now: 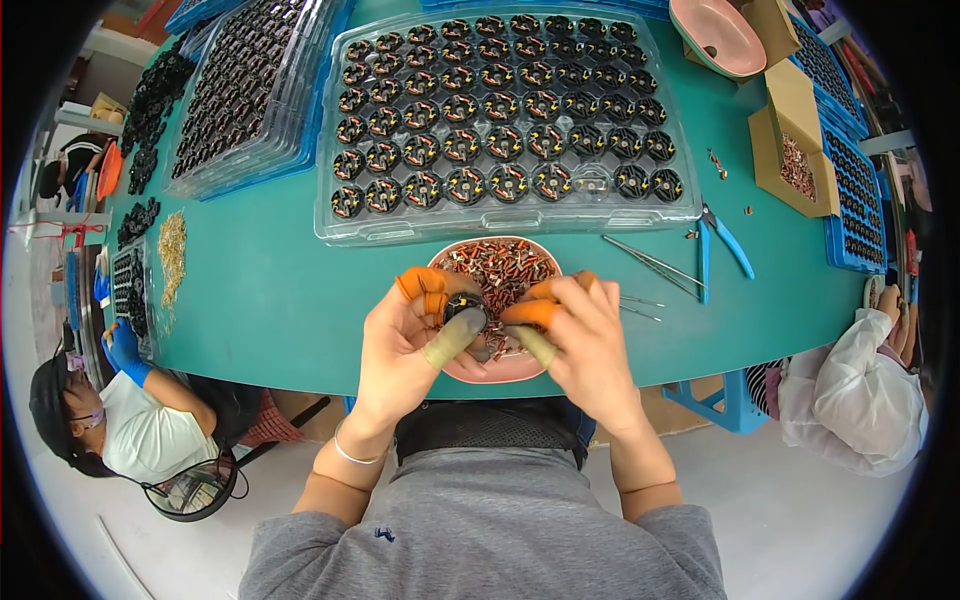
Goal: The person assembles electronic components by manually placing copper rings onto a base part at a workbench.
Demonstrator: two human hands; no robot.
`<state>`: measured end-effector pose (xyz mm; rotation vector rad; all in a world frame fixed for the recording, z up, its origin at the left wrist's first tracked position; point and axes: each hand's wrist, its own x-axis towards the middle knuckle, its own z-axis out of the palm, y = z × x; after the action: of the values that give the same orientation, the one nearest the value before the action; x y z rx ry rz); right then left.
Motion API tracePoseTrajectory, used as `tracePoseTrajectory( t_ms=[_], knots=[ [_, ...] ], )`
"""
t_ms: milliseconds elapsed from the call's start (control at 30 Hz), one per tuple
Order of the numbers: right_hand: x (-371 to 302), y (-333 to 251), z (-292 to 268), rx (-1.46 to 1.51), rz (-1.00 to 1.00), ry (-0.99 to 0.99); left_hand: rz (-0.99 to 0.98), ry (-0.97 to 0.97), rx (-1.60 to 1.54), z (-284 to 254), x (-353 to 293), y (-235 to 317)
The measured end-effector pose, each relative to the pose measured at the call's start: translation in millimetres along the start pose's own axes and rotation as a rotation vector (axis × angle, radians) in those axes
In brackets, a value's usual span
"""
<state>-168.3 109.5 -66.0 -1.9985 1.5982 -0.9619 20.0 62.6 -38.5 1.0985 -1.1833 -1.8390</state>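
My left hand holds a round black part with a small yellow spot, pinched between thumb and fingers. Orange and pale green finger covers sit on both hands. To its right, my right hand has thumb and fingers drawn together in a pinch; whatever lies between the tips is too small to make out. Both hands are over a pink oval bowl, heaped with small copper-red and silver parts. Beyond the bowl lies a clear plastic tray with rows of similar round black parts carrying red and yellow pieces.
Tweezers and blue-handled cutters lie right of the bowl. Farther right are a cardboard box and a second pink bowl. Stacked trays and brass-coloured bits are at left. Co-workers sit at both sides.
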Motion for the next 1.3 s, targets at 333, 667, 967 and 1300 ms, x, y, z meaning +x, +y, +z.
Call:
tracePoseTrajectory(
  t_ms=[333,667,967,1300],
  knots=[
    [-8,-1,-4,0.764,0.386,0.084,0.053,0.014,0.141,9,-7,-13],
    [-11,3,1,0.895,0.352,0.041,0.016,-0.070,0.176,15,-8,-15],
    [-11,1,-6,0.777,0.324,-0.015,-0.052,-0.061,0.095,16,-7,-8],
    [-12,2,-4,0.813,0.339,-0.007,-0.053,-0.037,0.028,21,-9,-11]
  ],
)
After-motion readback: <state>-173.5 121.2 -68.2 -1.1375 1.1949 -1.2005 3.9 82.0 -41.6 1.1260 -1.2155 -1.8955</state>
